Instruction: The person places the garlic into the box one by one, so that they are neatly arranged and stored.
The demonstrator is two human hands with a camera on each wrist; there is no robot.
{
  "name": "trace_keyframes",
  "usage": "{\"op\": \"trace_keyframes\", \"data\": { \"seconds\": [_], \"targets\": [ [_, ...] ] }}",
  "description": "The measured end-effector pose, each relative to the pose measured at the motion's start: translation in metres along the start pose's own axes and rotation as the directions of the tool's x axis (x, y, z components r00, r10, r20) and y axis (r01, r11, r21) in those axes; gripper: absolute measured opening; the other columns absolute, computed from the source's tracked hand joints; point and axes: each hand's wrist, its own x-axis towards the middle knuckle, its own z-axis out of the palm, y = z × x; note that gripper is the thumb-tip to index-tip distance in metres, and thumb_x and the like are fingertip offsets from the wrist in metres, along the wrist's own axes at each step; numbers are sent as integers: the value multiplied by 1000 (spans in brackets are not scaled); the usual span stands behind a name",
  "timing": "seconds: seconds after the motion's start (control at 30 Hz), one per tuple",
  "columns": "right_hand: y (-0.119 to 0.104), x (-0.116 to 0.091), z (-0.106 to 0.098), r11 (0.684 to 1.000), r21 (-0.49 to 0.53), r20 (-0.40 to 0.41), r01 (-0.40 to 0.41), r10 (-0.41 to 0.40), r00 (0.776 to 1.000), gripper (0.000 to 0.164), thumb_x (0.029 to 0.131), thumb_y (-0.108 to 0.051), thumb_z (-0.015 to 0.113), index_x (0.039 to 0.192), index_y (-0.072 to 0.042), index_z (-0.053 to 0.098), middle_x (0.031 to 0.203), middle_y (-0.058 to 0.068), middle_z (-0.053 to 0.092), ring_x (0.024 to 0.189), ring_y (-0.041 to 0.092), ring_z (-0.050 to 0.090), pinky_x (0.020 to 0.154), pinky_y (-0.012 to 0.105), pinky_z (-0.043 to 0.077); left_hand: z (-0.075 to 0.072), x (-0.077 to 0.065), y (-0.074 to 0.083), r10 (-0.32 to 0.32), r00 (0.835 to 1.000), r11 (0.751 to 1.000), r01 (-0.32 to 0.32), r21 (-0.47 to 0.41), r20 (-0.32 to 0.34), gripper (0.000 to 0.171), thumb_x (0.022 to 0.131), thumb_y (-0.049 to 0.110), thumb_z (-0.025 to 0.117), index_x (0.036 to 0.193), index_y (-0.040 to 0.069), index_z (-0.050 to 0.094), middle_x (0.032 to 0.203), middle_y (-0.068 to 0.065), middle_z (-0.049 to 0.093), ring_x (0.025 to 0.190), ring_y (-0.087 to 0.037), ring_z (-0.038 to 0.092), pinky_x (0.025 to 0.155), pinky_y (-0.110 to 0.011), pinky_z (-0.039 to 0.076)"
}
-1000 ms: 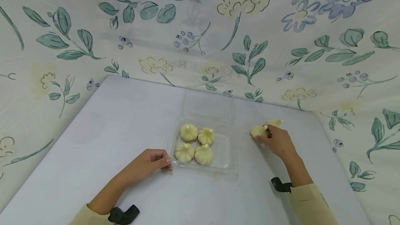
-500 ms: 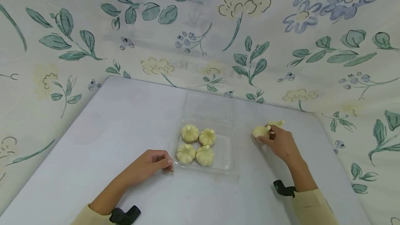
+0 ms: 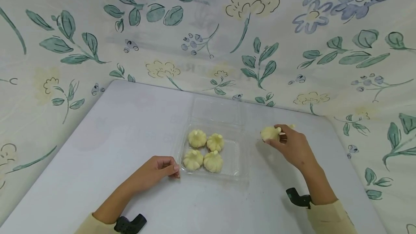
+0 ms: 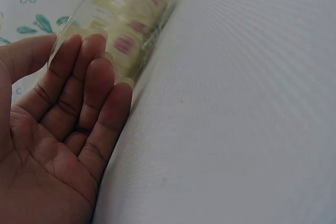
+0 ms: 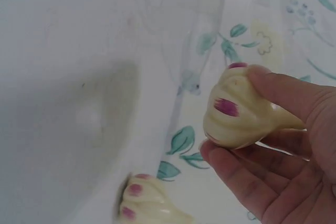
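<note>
Tray (image 3: 231, 156) on table (image 3: 130, 118), left hand (image 3: 159, 170) to its left, right hand (image 3: 292, 149) to its right.
Lid (image 3: 217, 109) lies directly behind tray; cloth (image 3: 208, 17) stands past table's far edge and along both sides. Four garlic bulbs (image 3: 212, 161) in tray, left part, two by two: front pair, back pair. Left hand rests on table at tray's front-left corner. Held bulb (image 3: 269, 134) in right hand, above table, right of tray and apart from it. Loose bulb (image 5: 149, 205) on table behind right hand, mostly hidden in head view. Wrist cameras (image 3: 297, 198) on both forearms, in front of tray.
</note>
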Motion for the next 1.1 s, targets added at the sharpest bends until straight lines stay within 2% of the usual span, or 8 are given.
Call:
{"op": "trace_keyframes", "data": {
  "seconds": [0.2,0.5,0.77,0.97,1.1],
  "targets": [
    [-17,-5,-2,999,14,-5,36,-36,999,59,96,-33,79,142,-4,57,134,26,65,115,44,68,86,54,60,0,0,0,5,1000,1000,-5,-2,0,23,108,20,60,97,3,72,94,-9,74,91,-22,68,86,-30,56],
    [-40,-11,3,991,-1,3,132,-132,991,56,94,-29,82,139,-4,61,133,22,66,109,40,71,87,53,60,0,0,0,17,1000,1000,-17,-6,6,23,108,19,60,97,3,72,94,-8,74,92,-21,68,86,-30,56],
    [-58,-9,16,986,-13,52,164,-163,985,57,91,-28,84,139,-5,62,130,17,68,109,35,71,89,49,60,0,-1,0,12,1000,1000,-12,-4,1,22,108,19,60,97,3,72,94,-9,73,91,-22,68,86,-30,56],
    [-68,-6,29,970,-23,71,242,-240,968,56,90,-26,86,136,-5,64,127,12,68,104,29,69,85,45,60,0,-1,0,11,1000,1000,-11,-3,1,23,108,19,60,97,4,72,94,-8,73,92,-21,67,86,-30,56],
    [-73,-4,35,964,-30,103,263,-259,961,55,91,-26,85,136,-4,64,126,11,68,105,28,68,86,44,59,0,-1,1,7,1000,1000,-7,-6,1,23,108,20,60,97,4,72,94,-8,73,92,-21,67,86,-30,56]
  ]
}}
